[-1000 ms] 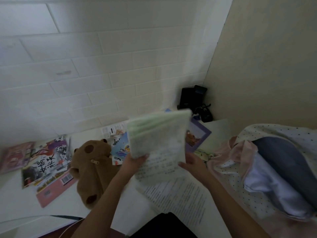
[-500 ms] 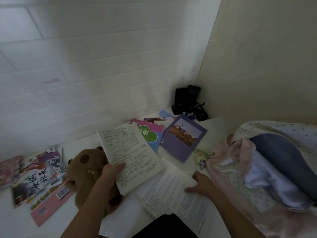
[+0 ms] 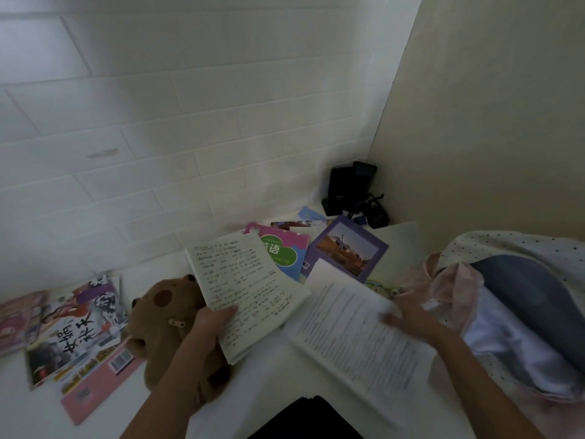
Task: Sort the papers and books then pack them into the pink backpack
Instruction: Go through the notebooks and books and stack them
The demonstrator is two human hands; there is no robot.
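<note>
The left hand [image 3: 211,318] pinches a paper stack [image 3: 243,293]. The blurry right hand [image 3: 408,321] seems to lie flat, fingers straight, on loose sheets [image 3: 354,337] by the tabletop's front edge.

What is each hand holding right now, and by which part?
The left hand grips the printed sheets at their lower left edge, thumb on top. The right hand rests on the right edge of the larger paper stack; motion blur hides whether its fingers grip it.

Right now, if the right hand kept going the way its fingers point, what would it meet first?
The right hand points left across the printed sheets; next likely the handwritten papers in the left hand, though depth is unclear.
</note>
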